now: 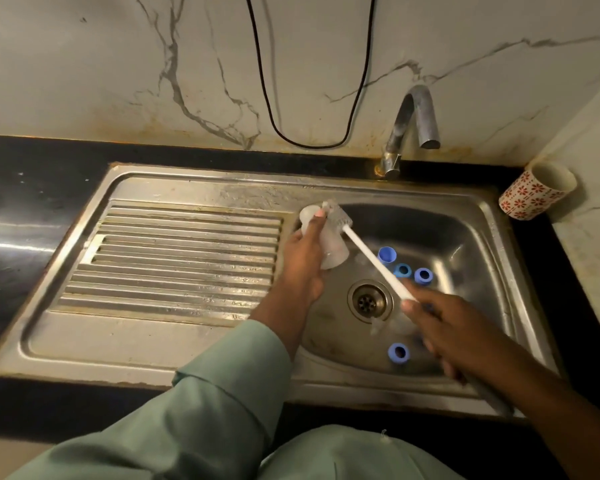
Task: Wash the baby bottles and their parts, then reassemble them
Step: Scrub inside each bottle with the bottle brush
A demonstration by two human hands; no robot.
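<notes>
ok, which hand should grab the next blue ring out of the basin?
Probably the right hand: it hovers over the sink basin near the blue rings, though it would have to set down the brush. The left hand grips the bottle at the basin's left edge.

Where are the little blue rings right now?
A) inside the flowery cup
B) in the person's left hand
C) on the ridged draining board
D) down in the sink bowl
D: the blue rings lie in the sink bowl near the drain, while the left hand holds a clear bottle.
</notes>
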